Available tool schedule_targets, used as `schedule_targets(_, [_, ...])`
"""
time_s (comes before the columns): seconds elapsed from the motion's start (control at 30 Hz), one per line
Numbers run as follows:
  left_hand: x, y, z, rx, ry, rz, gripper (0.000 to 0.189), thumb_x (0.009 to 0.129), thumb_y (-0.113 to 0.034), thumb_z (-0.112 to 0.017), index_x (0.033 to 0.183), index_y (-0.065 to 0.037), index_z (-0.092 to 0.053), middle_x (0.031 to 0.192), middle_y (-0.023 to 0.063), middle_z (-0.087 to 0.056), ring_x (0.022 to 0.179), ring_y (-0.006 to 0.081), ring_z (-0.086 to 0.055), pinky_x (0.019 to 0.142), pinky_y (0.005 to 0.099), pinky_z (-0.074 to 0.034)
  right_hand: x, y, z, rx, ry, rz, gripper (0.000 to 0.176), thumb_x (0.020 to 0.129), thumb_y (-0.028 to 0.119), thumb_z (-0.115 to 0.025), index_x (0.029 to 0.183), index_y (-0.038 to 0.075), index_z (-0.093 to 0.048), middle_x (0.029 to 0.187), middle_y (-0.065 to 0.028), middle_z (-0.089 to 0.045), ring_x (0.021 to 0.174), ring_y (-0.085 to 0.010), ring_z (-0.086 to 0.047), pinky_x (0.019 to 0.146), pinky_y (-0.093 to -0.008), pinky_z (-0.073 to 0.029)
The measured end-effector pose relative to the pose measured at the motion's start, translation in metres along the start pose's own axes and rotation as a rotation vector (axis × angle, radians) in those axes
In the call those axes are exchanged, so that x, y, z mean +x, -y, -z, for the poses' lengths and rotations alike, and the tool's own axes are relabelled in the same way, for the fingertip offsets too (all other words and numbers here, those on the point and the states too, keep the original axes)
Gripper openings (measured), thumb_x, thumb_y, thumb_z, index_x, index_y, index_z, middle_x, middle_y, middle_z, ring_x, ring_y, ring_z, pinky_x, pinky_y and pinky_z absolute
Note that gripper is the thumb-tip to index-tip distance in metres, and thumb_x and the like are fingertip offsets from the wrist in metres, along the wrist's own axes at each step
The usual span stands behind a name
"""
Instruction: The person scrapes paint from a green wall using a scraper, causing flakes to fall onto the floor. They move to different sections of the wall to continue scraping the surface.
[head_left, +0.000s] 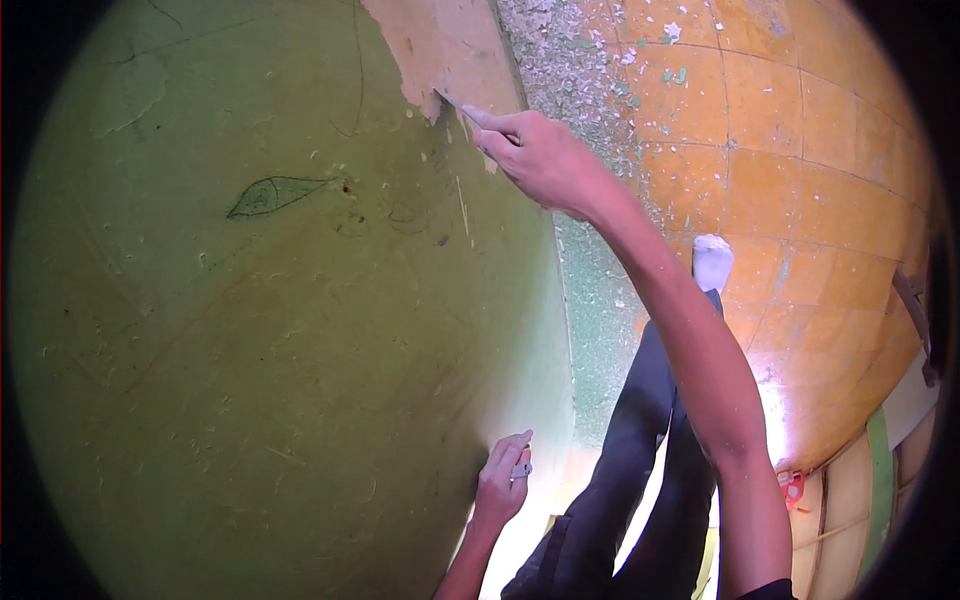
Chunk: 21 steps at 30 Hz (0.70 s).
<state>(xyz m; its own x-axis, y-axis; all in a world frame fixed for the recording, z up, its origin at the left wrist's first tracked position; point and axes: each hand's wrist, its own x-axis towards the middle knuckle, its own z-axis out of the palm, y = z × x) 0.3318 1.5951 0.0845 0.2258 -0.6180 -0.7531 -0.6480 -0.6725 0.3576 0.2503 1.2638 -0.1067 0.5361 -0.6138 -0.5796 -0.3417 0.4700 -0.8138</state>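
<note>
My right hand [540, 160] is closed round a scraper [464, 107], its thin blade touching the green wall [300, 330] at the ragged edge of a bare, pinkish patch [450, 50]. Thin pale scratches run down the paint just below that hand. Lower down, my left hand [505, 477] is at the wall's right side, with its fingers bent round a small pale object [521, 471] that I cannot make out.
Paint flakes [580, 90] cover the floor along the wall and spread over the orange tiles [800, 130]. My legs [630, 430] and a white-socked foot [712, 262] are below. A red object [791, 488] lies at the lower right.
</note>
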Motion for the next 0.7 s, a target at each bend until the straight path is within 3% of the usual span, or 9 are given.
schedule_targets(0.07, [0.001, 0.000, 0.001, 0.004, 0.002, -0.007, 0.028, 0.090, 0.000, -0.054, 0.118, -0.001, -0.060, 0.102, 0.0187, -0.061, 0.086, 0.0301, -0.064, 0.075, 0.0353, -0.052, -0.017, 0.009, -0.001, 0.020, 0.074, -0.051, 0.044, 0.095, 0.025, -0.039, 0.137, 0.012, -0.049, 0.077, -0.0242, -0.063, 0.069, -0.0364, -0.064, 0.072, -0.0451, -0.050])
schedule_targets(0.17, [0.000, 0.002, 0.001, 0.021, 0.005, -0.017, 0.028, 0.091, 0.000, -0.054, 0.118, -0.001, -0.060, 0.102, 0.0186, -0.061, 0.087, 0.0306, -0.064, 0.075, 0.0355, -0.052, -0.045, 0.023, -0.002, 0.056, 0.106, -0.012, 0.046, 0.096, 0.025, -0.038, 0.139, 0.008, -0.045, 0.079, -0.0240, -0.065, 0.070, -0.0360, -0.064, 0.072, -0.0457, -0.051])
schedule_targets(0.27, [0.002, -0.001, 0.001, 0.007, 0.019, 0.014, 0.028, 0.091, -0.001, -0.054, 0.118, -0.002, -0.060, 0.103, 0.0188, -0.061, 0.088, 0.0318, -0.064, 0.075, 0.0363, -0.052, 0.009, -0.001, -0.008, 0.032, 0.048, -0.082, 0.050, 0.099, 0.033, -0.040, 0.144, 0.013, -0.040, 0.057, -0.0074, -0.048, 0.048, -0.0142, -0.050, 0.051, -0.0331, -0.047])
schedule_targets(0.37, [0.000, 0.002, 0.000, 0.026, 0.013, 0.001, 0.028, 0.091, -0.001, -0.055, 0.118, -0.002, -0.061, 0.104, 0.0188, -0.061, 0.088, 0.0325, -0.063, 0.075, 0.0368, -0.052, 0.019, 0.001, 0.008, 0.170, 0.138, -0.065, 0.050, 0.099, 0.034, -0.039, 0.145, 0.013, -0.039, 0.059, -0.0043, -0.046, 0.049, -0.0140, -0.049, 0.049, -0.0311, -0.048])
schedule_targets(0.47, [0.000, 0.005, -0.001, 0.026, 0.013, 0.001, 0.028, 0.091, -0.001, -0.055, 0.118, -0.002, -0.061, 0.104, 0.0185, -0.061, 0.089, 0.0323, -0.063, 0.076, 0.0368, -0.052, -0.033, 0.019, 0.013, 0.171, 0.271, -0.145, 0.050, 0.098, 0.033, -0.040, 0.145, 0.014, -0.040, 0.061, -0.0012, -0.045, 0.050, -0.0127, -0.049, 0.046, -0.0291, -0.046])
schedule_targets(0.57, [0.000, 0.005, -0.002, 0.042, 0.019, -0.019, 0.028, 0.090, -0.001, -0.054, 0.118, -0.002, -0.061, 0.104, 0.0183, -0.061, 0.087, 0.0322, -0.063, 0.076, 0.0365, -0.051, -0.022, 0.011, 0.009, 0.153, 0.261, -0.209, 0.051, 0.098, 0.034, -0.040, 0.145, 0.013, -0.039, 0.062, -0.0006, -0.044, 0.049, -0.0121, -0.046, 0.045, -0.0292, -0.045])
schedule_targets(0.7, [0.001, -0.003, -0.008, 0.048, 0.038, -0.007, 0.027, 0.090, -0.001, -0.054, 0.117, -0.002, -0.061, 0.103, 0.0182, -0.061, 0.085, 0.0320, -0.063, 0.075, 0.0364, -0.051, -0.022, 0.009, 0.014, 0.127, 0.224, -0.152, 0.051, 0.098, 0.034, -0.040, 0.143, 0.011, -0.041, 0.058, -0.0028, -0.043, 0.047, -0.0133, -0.047, 0.046, -0.0309, -0.046])
